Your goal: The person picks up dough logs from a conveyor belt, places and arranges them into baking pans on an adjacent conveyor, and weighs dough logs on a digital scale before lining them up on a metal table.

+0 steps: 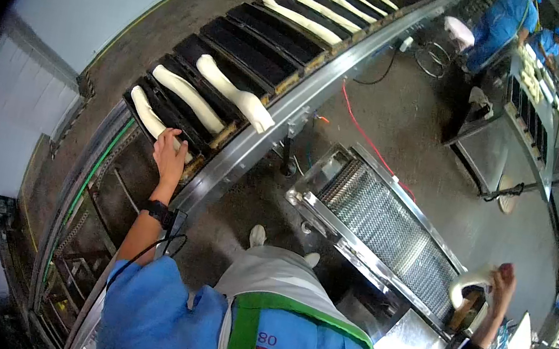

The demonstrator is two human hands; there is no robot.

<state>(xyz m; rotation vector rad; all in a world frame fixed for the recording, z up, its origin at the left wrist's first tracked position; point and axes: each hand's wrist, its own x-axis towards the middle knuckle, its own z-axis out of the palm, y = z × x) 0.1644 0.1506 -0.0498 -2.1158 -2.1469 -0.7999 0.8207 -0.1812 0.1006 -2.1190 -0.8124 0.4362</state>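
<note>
At the near end of the row of baking pans, my left hand [169, 153] lies over the end of a long dough strip [149, 113], fingers extended and touching it. A second dough strip [189, 97] lies in the neighbouring pan. Another dough strip [234, 93] lies slantwise, its near end hanging over the pan's rim. Far to the right, my right hand [503, 286] is raised with its fingers closed on a curved dough strip [468, 283], which hangs beside the end of a mesh conveyor.
The pans [254, 46] sit on a metal-railed conveyor [281, 110]; several farther ones hold dough strips. A mesh belt conveyor [387, 222] stands at centre right. A red cable [370, 141] crosses the floor. Two co-workers in blue [504, 27] stand by a table at the back right.
</note>
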